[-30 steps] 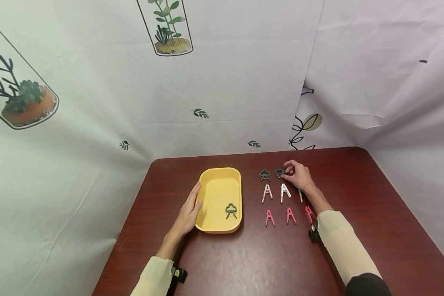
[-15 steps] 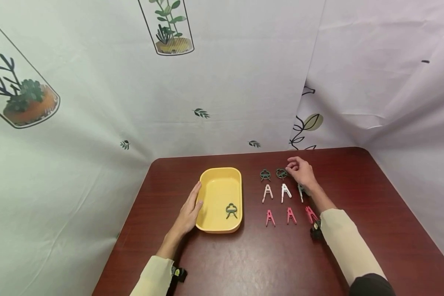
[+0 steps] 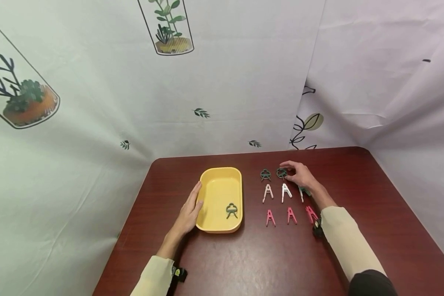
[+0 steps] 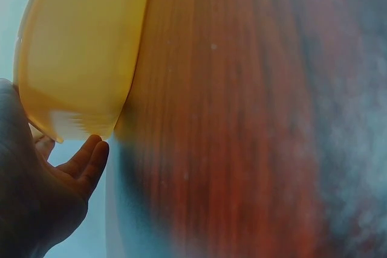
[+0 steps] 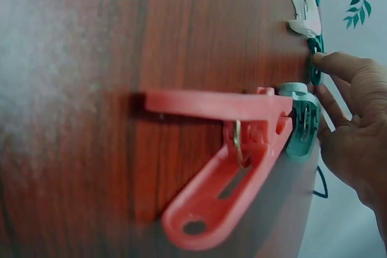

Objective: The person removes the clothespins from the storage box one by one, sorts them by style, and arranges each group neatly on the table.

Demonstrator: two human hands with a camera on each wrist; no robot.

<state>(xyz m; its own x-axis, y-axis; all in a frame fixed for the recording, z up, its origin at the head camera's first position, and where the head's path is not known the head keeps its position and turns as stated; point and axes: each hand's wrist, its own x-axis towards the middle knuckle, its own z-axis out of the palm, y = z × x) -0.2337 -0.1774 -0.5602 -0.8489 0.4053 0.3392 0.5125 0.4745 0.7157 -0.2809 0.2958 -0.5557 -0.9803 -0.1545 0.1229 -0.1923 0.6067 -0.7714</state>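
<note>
My left hand (image 3: 186,211) rests its straight fingers along the left side of a yellow plastic tub (image 3: 218,181); the left wrist view shows fingertips at the tub's wall. One dark green clip (image 3: 231,210) lies inside the tub. At the back of the table, my right hand (image 3: 299,174) has thumb and forefinger on either side of a second dark green clip (image 3: 281,173), and seems to pinch it. Left of that lies another dark green clip (image 3: 265,174). In the right wrist view, the thumb touches the clip, and the forefinger's contact is hidden.
In front of the right hand lie a pale pink peg (image 3: 268,193), a white peg (image 3: 286,192) and a pale green peg (image 3: 304,193), partly under the wrist. Nearer are three red-pink pegs (image 3: 291,215). A printed cloth (image 3: 222,90) hangs behind the dark red table (image 3: 244,263).
The right hand let go of the green clip and drew back up and to the right, then came back to it. The left hand and the tub have stayed put.
</note>
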